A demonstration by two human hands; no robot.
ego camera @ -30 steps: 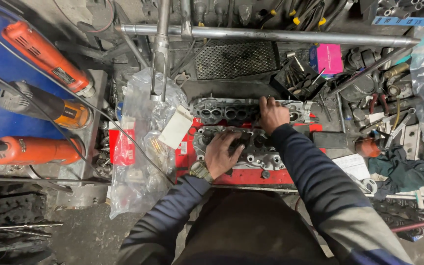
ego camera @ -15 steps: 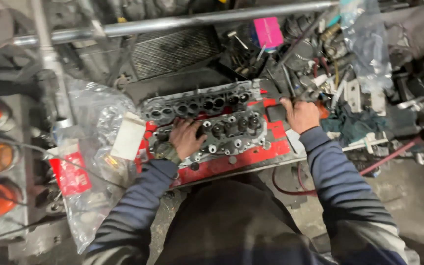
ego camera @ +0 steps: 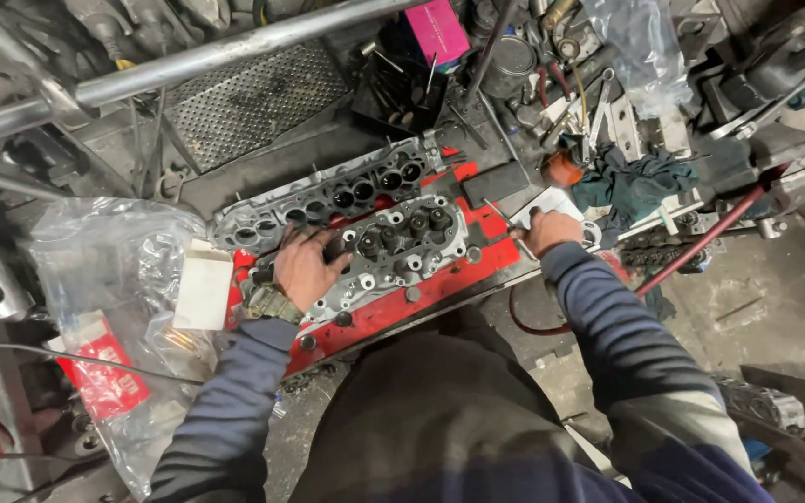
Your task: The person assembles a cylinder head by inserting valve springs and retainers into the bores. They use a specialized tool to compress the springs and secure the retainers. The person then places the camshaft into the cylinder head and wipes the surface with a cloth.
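Two grey metal cylinder heads lie side by side on a red tray [ego camera: 440,284]. My left hand [ego camera: 302,268] presses on the left end of the near cylinder head [ego camera: 402,244], fingers curled over its top. The far cylinder head [ego camera: 328,196] lies just behind it, untouched. My right hand [ego camera: 552,231] is a fist at the tray's right end, closed around a thin metal tool [ego camera: 517,244] over a white sheet [ego camera: 552,200]. Most of the tool is hidden inside the fist.
A crumpled clear plastic bag [ego camera: 114,270] with a white box [ego camera: 202,284] and a red packet [ego camera: 100,373] lies at left. Behind run a metal tube [ego camera: 235,51] and a perforated plate [ego camera: 253,93]. A pink box [ego camera: 438,30], dark rag [ego camera: 631,182], red hose [ego camera: 691,251] and loose tools crowd the right.
My right hand left the far cylinder head, moved to the tray's right end and closed into a fist. My left hand stayed on the near head. The view swung right.
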